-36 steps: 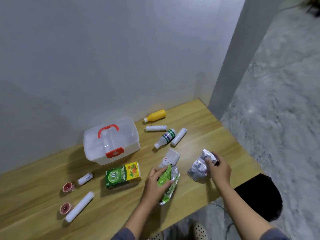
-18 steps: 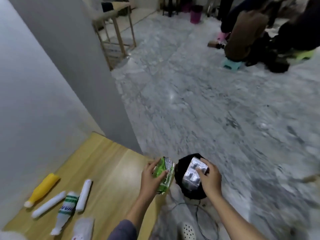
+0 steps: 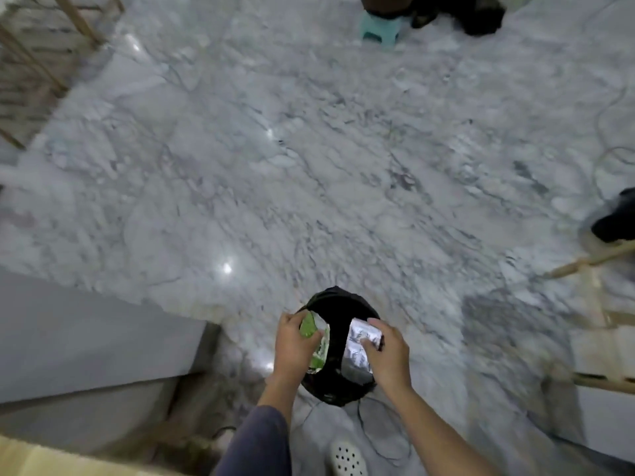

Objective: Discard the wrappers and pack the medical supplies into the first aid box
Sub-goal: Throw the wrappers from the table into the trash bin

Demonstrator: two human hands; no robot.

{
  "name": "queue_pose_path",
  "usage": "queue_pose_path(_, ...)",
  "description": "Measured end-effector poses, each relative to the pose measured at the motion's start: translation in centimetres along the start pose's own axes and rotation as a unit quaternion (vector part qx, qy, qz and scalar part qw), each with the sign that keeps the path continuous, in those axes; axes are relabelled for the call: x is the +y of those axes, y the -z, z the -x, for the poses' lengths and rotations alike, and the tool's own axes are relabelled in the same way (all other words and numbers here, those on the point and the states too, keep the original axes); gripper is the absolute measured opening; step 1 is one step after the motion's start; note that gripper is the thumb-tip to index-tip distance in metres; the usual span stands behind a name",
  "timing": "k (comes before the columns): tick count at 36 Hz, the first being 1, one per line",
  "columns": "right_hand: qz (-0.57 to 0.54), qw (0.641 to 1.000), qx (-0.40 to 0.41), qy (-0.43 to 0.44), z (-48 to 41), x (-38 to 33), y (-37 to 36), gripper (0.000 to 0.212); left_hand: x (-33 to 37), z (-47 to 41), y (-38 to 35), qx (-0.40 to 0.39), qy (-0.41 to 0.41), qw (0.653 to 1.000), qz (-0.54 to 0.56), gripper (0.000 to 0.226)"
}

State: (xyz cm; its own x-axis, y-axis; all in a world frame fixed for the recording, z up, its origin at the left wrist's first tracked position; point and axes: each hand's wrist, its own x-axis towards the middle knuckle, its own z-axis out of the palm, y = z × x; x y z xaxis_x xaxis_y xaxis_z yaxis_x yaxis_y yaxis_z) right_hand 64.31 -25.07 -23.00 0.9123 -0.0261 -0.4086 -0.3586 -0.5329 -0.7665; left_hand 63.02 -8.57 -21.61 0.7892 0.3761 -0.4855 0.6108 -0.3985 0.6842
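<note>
A bin lined with a black bag (image 3: 338,310) stands on the marble floor below me. My left hand (image 3: 293,345) grips a green foil wrapper (image 3: 318,348) over the bin's left rim. My right hand (image 3: 390,355) holds a silver wrapper (image 3: 357,352) over the bin's right side. Both wrappers hang just above or inside the bin's mouth. The first aid box and the medical supplies are out of view.
A corner of the wooden table (image 3: 41,458) shows at the bottom left, beside a grey wall base (image 3: 86,338). A white perforated shoe (image 3: 347,458) is under me. Wooden frames (image 3: 591,324) stand right and top left. A teal stool (image 3: 379,29) is far off.
The view has swung from the table to the floor. Both hands carried the wrappers off the table and now hold them over the black bin.
</note>
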Motion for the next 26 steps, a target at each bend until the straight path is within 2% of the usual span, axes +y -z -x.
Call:
queue_pose_path(6,-0.017,0.999,0.01,-0.042,-4.7,4.4,-3.9,0.035,-4.4,-4.6,-4.2,-0.029,0.041,0.998,-0.029,0.05)
queue_pose_path(8,-0.018,0.998,-0.012,-0.063,-5.5,5.5,-4.6,0.039,-5.7,-5.5,-5.1,-0.038,0.04,0.998,-0.033,0.052)
queue_pose_path(11,0.039,0.995,-0.055,-0.079,-5.8,7.1,-5.2,0.05,-7.3,-5.8,-5.9,-0.065,0.045,0.995,-0.06,0.063)
queue_pose_path(15,0.104,0.984,-0.112,-0.089,-5.1,8.3,-5.1,0.061,-8.7,-4.9,-5.7,-0.121,0.026,0.979,-0.163,0.074)
queue_pose_path(19,0.158,0.974,-0.145,-0.081,-3.8,7.3,-4.0,0.065,-8.0,-3.5,-4.5,-0.144,0.013,0.955,-0.26,0.076)
queue_pose_path(26,0.179,0.973,-0.141,-0.024,-0.5,1.0,-0.7,0.066,-2.7,0.3,0.3,-0.117,-0.016,0.953,-0.278,0.073)
